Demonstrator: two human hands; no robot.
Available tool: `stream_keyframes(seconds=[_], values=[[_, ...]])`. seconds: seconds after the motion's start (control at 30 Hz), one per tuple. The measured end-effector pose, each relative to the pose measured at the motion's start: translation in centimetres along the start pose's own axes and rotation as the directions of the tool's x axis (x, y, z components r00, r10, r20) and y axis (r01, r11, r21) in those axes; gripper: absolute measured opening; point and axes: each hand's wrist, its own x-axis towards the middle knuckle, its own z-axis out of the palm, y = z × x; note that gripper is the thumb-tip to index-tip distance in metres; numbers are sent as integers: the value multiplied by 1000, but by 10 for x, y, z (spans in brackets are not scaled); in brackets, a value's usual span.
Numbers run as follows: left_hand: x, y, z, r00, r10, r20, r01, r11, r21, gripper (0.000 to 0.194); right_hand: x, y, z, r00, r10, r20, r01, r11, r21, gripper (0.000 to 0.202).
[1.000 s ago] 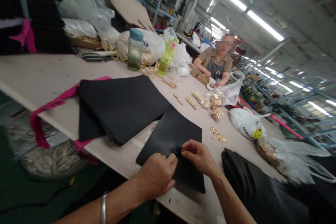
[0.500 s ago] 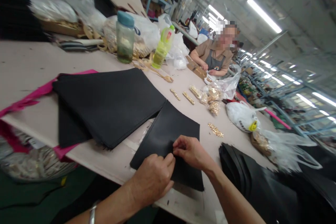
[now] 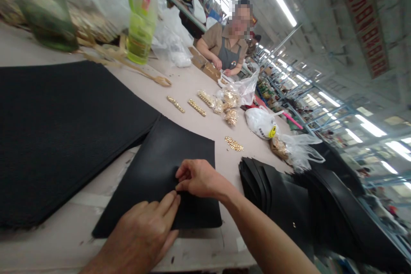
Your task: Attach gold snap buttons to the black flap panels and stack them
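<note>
A single black leather-like panel point(image 3: 141, 171) lies on the table in front of me, its lower right part sagging over toward me. My left hand point(image 3: 144, 227) grips its near side, with fingers together on top and the thumb by the lower edge. Just beyond those fingertips, my right hand point(image 3: 195, 177) is closed in a pinch at the panel's middle. Whatever it pinches is too small or hidden to make out. A small heap of gold metal pieces point(image 3: 234, 143) lies beyond the panel, with rows of gold pieces point(image 3: 197, 107) farther back.
Large black panels point(image 3: 70, 137) are stacked on the left, and more black panels point(image 3: 276, 201) lie at right. A yellow-green bottle point(image 3: 141, 25) and a glassy bottle point(image 3: 45, 13) stand at the back left. Plastic bags point(image 3: 261, 122) sit right of the gold pieces. Across the table sits a person point(image 3: 224, 47).
The view has shifted right and closer, so the table things appear farther left. My left fingers have straightened from a curled grip; my right hand keeps its pinch over the panel.
</note>
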Motion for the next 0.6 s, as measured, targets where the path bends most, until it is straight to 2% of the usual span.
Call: stream_keyframes(seconds=[0.1, 0.27, 0.33, 0.4, 0.47, 0.53, 0.57, 0.6], values=[[3, 0, -8, 998, -5, 57, 7, 999, -39, 46, 6, -3, -1, 997, 70, 31, -70, 997, -12, 23], [5, 2, -20, 991, -26, 129, 34, 998, -56, 48, 12, -8, -2, 997, 57, 43, -52, 992, -112, 26], [3, 2, -20, 993, -21, 116, 25, 999, -32, 49, 6, -6, -2, 999, 31, -7, -32, 992, -126, 30], [1, 1, -17, 997, -11, 73, 11, 1000, -1, 49, -6, 3, -3, 989, -25, -144, 2, 988, -156, 34], [0, -2, -11, 1000, 2, 11, -2, 1000, 19, 48, -22, 20, -3, 924, -62, -377, -24, 975, -220, 39], [0, -7, -3, 999, 16, -48, -15, 999, 28, 46, -36, 40, -1, 821, -25, -571, -114, 972, -206, 46], [0, -10, 1, 997, 26, -72, -24, 999, 31, 45, -42, 50, 1, 786, 27, -618, -136, 982, -130, 50], [0, -13, 5, 995, 38, -90, -35, 999, 32, 43, -45, 59, 3, 771, 86, -631, -128, 992, -21, 53]])
